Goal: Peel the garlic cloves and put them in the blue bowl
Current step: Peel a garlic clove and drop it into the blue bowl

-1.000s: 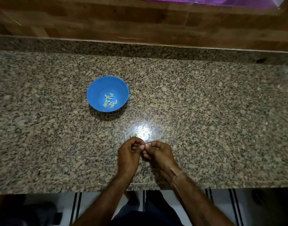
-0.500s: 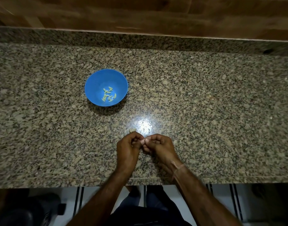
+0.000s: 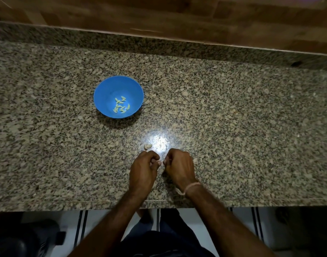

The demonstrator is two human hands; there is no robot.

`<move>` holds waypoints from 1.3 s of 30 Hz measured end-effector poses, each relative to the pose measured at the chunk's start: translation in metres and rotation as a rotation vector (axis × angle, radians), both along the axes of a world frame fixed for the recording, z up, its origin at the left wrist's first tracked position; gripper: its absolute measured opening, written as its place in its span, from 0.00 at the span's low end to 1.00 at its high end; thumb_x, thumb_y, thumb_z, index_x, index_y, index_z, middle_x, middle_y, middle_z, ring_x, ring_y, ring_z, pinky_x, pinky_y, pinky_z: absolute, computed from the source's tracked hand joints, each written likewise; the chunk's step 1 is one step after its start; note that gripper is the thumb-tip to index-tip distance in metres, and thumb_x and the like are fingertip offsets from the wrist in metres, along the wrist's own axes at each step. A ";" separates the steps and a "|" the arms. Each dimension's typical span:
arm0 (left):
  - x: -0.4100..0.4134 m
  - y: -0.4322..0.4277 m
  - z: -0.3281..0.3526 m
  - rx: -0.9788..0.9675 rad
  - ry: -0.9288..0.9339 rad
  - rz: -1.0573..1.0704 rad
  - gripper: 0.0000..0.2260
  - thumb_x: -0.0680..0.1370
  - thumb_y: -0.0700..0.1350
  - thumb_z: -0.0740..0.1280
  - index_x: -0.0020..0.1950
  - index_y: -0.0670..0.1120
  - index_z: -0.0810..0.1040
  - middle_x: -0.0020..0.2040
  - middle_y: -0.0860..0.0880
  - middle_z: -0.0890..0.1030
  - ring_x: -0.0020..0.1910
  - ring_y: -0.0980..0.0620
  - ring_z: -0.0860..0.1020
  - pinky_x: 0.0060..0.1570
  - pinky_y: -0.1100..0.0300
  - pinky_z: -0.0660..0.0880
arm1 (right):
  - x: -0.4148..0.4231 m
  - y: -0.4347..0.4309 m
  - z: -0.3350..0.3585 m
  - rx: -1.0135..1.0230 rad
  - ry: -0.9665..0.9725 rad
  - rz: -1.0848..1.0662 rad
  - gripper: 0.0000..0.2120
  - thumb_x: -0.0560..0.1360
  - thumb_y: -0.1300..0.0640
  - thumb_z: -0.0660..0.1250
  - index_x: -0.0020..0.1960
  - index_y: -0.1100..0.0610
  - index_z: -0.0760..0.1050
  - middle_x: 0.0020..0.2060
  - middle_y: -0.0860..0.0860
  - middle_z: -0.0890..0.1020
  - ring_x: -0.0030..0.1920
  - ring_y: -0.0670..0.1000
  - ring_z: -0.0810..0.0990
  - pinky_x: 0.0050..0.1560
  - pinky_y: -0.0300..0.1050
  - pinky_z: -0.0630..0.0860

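The blue bowl (image 3: 103,89) stands on the granite counter, left of centre, with several peeled pale garlic cloves (image 3: 121,106) lying in its bottom. Near the counter's front edge my left hand (image 3: 143,170) and my right hand (image 3: 179,166) sit side by side with curled fingers. Their fingertips nearly meet and pinch a small garlic clove (image 3: 161,162), which is mostly hidden by the fingers. One small pale garlic piece (image 3: 148,146) lies on the counter just beyond my left hand.
The speckled granite counter (image 3: 233,127) runs the full width, with a raised granite lip and a wooden wall behind. A bright light reflection lies just beyond my hands. The counter's front edge is right under my wrists, with tiled floor below.
My hands have drawn slightly apart at the fingertips, so a narrow gap shows between them. The view has shifted a little; bowl and loose piece stay put.
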State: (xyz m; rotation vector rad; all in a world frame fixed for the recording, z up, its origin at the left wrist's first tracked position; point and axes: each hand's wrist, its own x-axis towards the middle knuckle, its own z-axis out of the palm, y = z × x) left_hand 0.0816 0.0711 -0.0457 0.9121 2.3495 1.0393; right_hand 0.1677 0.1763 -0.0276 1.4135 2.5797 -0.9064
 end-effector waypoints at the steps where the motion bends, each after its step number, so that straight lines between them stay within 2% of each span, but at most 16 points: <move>1: 0.000 0.000 0.001 0.009 -0.017 0.002 0.07 0.78 0.35 0.70 0.47 0.46 0.82 0.43 0.51 0.78 0.43 0.69 0.75 0.38 0.78 0.67 | -0.001 0.001 0.001 -0.007 -0.011 -0.008 0.05 0.74 0.63 0.70 0.42 0.56 0.82 0.40 0.54 0.86 0.42 0.57 0.85 0.42 0.51 0.82; 5: 0.001 -0.002 -0.001 0.019 -0.050 0.028 0.06 0.78 0.36 0.71 0.47 0.48 0.83 0.44 0.51 0.79 0.42 0.64 0.76 0.39 0.77 0.68 | -0.012 0.002 0.008 0.002 -0.112 -0.011 0.02 0.74 0.61 0.72 0.46 0.56 0.82 0.44 0.56 0.86 0.47 0.59 0.85 0.43 0.47 0.78; 10: 0.001 -0.004 -0.006 0.011 -0.056 0.041 0.08 0.77 0.36 0.69 0.50 0.48 0.83 0.45 0.53 0.80 0.43 0.56 0.78 0.43 0.58 0.78 | -0.020 -0.011 0.013 0.104 -0.226 0.120 0.04 0.79 0.62 0.66 0.53 0.58 0.78 0.51 0.58 0.83 0.51 0.61 0.83 0.41 0.47 0.68; 13: 0.001 -0.004 -0.004 0.018 -0.070 0.057 0.08 0.77 0.36 0.69 0.52 0.47 0.85 0.46 0.52 0.82 0.45 0.54 0.80 0.46 0.56 0.79 | -0.020 -0.013 0.013 0.114 -0.186 0.113 0.04 0.78 0.62 0.66 0.52 0.58 0.79 0.49 0.57 0.84 0.49 0.60 0.83 0.41 0.47 0.71; 15: 0.002 -0.004 -0.004 0.016 -0.131 0.085 0.06 0.79 0.40 0.70 0.50 0.49 0.85 0.44 0.54 0.84 0.44 0.56 0.81 0.44 0.57 0.80 | -0.017 -0.006 0.007 -0.037 -0.054 -0.016 0.01 0.75 0.60 0.72 0.45 0.56 0.83 0.42 0.54 0.86 0.44 0.55 0.85 0.42 0.47 0.80; 17: 0.002 -0.003 -0.003 0.038 -0.327 0.169 0.03 0.79 0.45 0.72 0.47 0.52 0.85 0.40 0.54 0.85 0.41 0.57 0.83 0.43 0.55 0.82 | -0.011 -0.001 0.002 -0.395 0.199 -0.239 0.04 0.74 0.62 0.75 0.40 0.57 0.85 0.33 0.53 0.86 0.36 0.52 0.85 0.43 0.51 0.85; 19: -0.001 -0.002 -0.001 0.108 -0.545 0.267 0.02 0.78 0.45 0.74 0.46 0.51 0.84 0.39 0.50 0.86 0.40 0.50 0.86 0.43 0.50 0.84 | -0.005 0.000 0.000 -0.726 0.421 -0.422 0.03 0.76 0.68 0.73 0.43 0.66 0.84 0.32 0.58 0.84 0.33 0.55 0.82 0.43 0.53 0.85; 20: -0.003 -0.001 0.001 0.136 -0.611 0.297 0.03 0.77 0.42 0.75 0.45 0.49 0.84 0.38 0.47 0.86 0.39 0.46 0.86 0.42 0.49 0.83 | -0.002 -0.001 0.001 -0.825 0.489 -0.472 0.03 0.77 0.69 0.72 0.46 0.70 0.83 0.33 0.61 0.84 0.34 0.56 0.82 0.42 0.52 0.84; 22: -0.005 0.001 0.006 0.173 -0.718 0.343 0.03 0.77 0.38 0.74 0.44 0.42 0.84 0.36 0.42 0.86 0.36 0.44 0.84 0.38 0.52 0.81 | 0.003 -0.003 0.002 -0.885 0.551 -0.507 0.05 0.78 0.69 0.71 0.49 0.72 0.81 0.36 0.64 0.84 0.36 0.57 0.83 0.43 0.51 0.83; 25: -0.002 0.003 0.006 0.171 -0.781 0.338 0.05 0.79 0.39 0.73 0.43 0.40 0.84 0.35 0.39 0.84 0.32 0.46 0.79 0.35 0.56 0.77 | 0.008 -0.002 0.001 -0.731 0.576 -0.416 0.03 0.76 0.65 0.75 0.47 0.65 0.83 0.37 0.61 0.86 0.37 0.55 0.85 0.44 0.52 0.84; 27: 0.001 0.002 0.004 0.161 -0.758 0.301 0.07 0.80 0.41 0.72 0.43 0.42 0.84 0.35 0.39 0.84 0.32 0.47 0.78 0.35 0.55 0.75 | 0.009 -0.001 0.002 -0.527 0.544 -0.290 0.02 0.75 0.64 0.76 0.45 0.60 0.84 0.37 0.54 0.87 0.38 0.54 0.86 0.42 0.48 0.85; 29: 0.005 0.004 0.007 0.178 -0.775 0.308 0.08 0.81 0.42 0.71 0.45 0.41 0.83 0.35 0.40 0.83 0.32 0.48 0.77 0.35 0.55 0.75 | 0.009 0.000 0.002 -0.444 0.532 -0.240 0.04 0.75 0.65 0.76 0.43 0.57 0.84 0.37 0.52 0.87 0.41 0.53 0.87 0.43 0.47 0.84; 31: 0.005 0.006 0.010 0.203 -0.806 0.320 0.08 0.82 0.42 0.69 0.45 0.40 0.83 0.34 0.42 0.82 0.32 0.49 0.77 0.34 0.57 0.75 | 0.010 -0.001 0.003 -0.483 0.542 -0.258 0.03 0.75 0.66 0.76 0.44 0.59 0.85 0.38 0.53 0.87 0.41 0.54 0.87 0.43 0.49 0.85; 35: 0.005 0.010 0.008 0.210 -0.712 0.275 0.10 0.82 0.40 0.69 0.41 0.45 0.81 0.35 0.43 0.83 0.33 0.49 0.81 0.34 0.56 0.77 | 0.012 -0.005 0.003 -0.769 0.649 -0.486 0.01 0.76 0.69 0.74 0.47 0.67 0.83 0.37 0.60 0.85 0.36 0.56 0.85 0.41 0.49 0.83; 36: 0.006 0.010 0.008 0.196 -0.679 0.274 0.10 0.82 0.40 0.69 0.41 0.46 0.81 0.35 0.43 0.83 0.33 0.49 0.81 0.34 0.56 0.77 | 0.011 -0.005 0.003 -0.722 0.629 -0.468 0.01 0.76 0.68 0.74 0.46 0.66 0.83 0.36 0.58 0.85 0.35 0.53 0.84 0.40 0.46 0.82; 39: 0.009 0.009 0.002 0.129 -0.631 0.256 0.12 0.83 0.41 0.67 0.40 0.46 0.81 0.33 0.46 0.81 0.31 0.52 0.78 0.32 0.58 0.74 | 0.011 -0.008 0.002 -0.384 0.523 -0.270 0.07 0.76 0.66 0.74 0.42 0.56 0.82 0.36 0.48 0.85 0.37 0.46 0.83 0.38 0.35 0.78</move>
